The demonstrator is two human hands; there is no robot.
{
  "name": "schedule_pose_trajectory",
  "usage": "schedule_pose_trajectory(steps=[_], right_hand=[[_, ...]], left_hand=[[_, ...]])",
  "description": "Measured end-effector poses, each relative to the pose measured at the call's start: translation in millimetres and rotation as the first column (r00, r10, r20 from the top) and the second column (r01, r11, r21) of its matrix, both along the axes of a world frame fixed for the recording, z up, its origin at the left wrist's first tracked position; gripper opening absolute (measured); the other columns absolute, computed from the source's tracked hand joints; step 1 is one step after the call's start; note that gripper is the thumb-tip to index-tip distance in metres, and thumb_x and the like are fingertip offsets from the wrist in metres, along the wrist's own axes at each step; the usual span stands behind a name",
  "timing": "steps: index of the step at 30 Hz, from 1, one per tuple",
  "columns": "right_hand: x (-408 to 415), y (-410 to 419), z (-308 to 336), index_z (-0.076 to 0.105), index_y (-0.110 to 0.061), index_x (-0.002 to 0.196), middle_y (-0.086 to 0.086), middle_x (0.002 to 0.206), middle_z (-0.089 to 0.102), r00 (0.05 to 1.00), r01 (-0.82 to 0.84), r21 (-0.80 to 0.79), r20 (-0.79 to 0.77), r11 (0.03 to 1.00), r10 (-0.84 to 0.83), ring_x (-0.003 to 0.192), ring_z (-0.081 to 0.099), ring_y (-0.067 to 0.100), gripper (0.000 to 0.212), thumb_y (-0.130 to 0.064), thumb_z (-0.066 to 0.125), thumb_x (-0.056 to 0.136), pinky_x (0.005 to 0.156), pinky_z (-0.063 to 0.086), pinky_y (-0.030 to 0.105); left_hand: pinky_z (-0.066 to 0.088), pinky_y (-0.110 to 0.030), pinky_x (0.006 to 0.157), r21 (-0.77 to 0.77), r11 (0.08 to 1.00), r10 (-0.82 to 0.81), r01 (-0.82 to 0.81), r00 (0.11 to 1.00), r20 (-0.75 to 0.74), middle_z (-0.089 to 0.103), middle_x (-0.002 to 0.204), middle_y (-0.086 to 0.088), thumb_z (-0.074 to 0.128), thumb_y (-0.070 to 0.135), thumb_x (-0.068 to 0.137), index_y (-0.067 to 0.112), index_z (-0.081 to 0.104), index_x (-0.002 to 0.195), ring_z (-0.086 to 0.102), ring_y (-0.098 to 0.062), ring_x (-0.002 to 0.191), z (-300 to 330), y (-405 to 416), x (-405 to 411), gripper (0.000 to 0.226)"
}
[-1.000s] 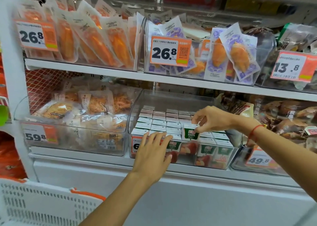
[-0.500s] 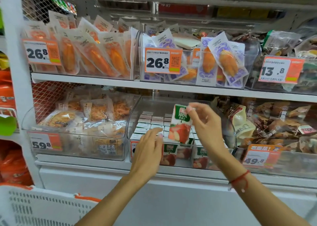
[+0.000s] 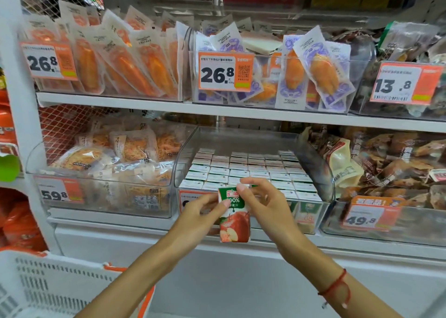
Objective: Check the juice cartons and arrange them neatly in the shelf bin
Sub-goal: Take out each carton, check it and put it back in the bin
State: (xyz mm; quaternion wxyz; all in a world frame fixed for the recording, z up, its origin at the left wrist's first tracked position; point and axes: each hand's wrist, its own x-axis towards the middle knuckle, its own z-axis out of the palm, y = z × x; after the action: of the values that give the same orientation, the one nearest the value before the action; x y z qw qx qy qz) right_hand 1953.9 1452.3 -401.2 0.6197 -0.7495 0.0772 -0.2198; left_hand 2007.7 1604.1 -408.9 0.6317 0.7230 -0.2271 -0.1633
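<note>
Head view is showing both hands holding one small green-and-white juice carton with a red apple printed on it [image 3: 233, 217], upright and out in front of the clear plastic shelf bin [image 3: 313, 153] — not inside it. The left hand [image 3: 201, 211] is pinching the carton's left edge near the top, and the right hand [image 3: 266, 206] is gripping its upper right corner with curled fingers.

Behind it, the rows of matching white-topped cartons [image 3: 248, 170] are sitting packed tight in the bin. The grip is looking light and high on the carton, so it could be slipping and dropping to the floor during turning. Going back in, the carton could be catching on the bin's front lip or knocking neighbours askew — the gap it belongs in is hidden behind the hands, so aiming is probably awkward.
</note>
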Motion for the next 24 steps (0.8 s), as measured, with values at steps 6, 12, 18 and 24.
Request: schedule_pose_trajectory(steps=[6, 12, 18, 24], right_hand=[[5.4, -15.7, 8.4, 0.058, -0.026, 0.120, -0.005, 0.106, 0.070, 0.972, -0.140, -0.031, -0.195, 0.990, 0.131, 0.100, 0.067, 0.009, 0.048, -0.054, 0.058, 0.082, 0.087, 0.057, 0.029], [-1.4, -15.5, 8.8, 0.062, -0.017, 0.125, 0.005, 0.111, 0.072, 0.918, -0.329, 0.048, -0.219, 0.943, 0.331, 0.101, 0.070, 0.017, 0.031, -0.024, 0.060, 0.095, 0.082, 0.057, 0.025], [-3.4, -10.4, 5.2, 0.065, -0.021, 0.119, 0.006, 0.110, 0.071, 0.939, -0.279, -0.011, -0.214, 0.960, 0.270, 0.103, 0.067, 0.017, 0.033, -0.019, 0.072, 0.087, 0.086, 0.055, 0.022], [-3.4, 0.3, 1.8, 0.061, -0.033, 0.105, -0.010, 0.087, 0.067, 0.983, -0.125, -0.304, -0.164, 0.944, 0.078, 0.073, 0.063, -0.001, 0.045, -0.026, 0.088, 0.069, 0.064, 0.052, 0.014]], left_hand=[[0.057, -0.020, 0.065, -0.130, 0.991, 0.036, -0.044, 0.997, -0.064, 0.075, 0.095, 0.007, 0.057, 0.029, 0.096, 0.028, 0.067, 0.105, 0.072, -0.007, 0.087, 1.6, -8.7, 1.7, 0.013], [0.055, -0.019, 0.054, -0.243, 0.934, 0.234, -0.262, 0.962, -0.138, 0.075, 0.090, -0.001, 0.059, 0.025, 0.095, 0.015, 0.068, 0.100, 0.073, -0.010, 0.073, 7.5, -13.8, 4.0, 0.015], [0.058, -0.023, 0.061, -0.174, 0.936, 0.297, -0.307, 0.952, -0.081, 0.075, 0.092, -0.005, 0.055, 0.031, 0.097, 0.020, 0.069, 0.097, 0.073, -0.013, 0.078, -1.2, -9.2, 6.8, 0.017], [0.060, -0.025, 0.064, -0.096, 0.971, 0.210, -0.218, 0.974, -0.088, 0.075, 0.073, 0.008, 0.054, 0.051, 0.089, 0.029, 0.068, 0.091, 0.073, -0.007, 0.071, -4.6, -4.4, 6.8, 0.025]])
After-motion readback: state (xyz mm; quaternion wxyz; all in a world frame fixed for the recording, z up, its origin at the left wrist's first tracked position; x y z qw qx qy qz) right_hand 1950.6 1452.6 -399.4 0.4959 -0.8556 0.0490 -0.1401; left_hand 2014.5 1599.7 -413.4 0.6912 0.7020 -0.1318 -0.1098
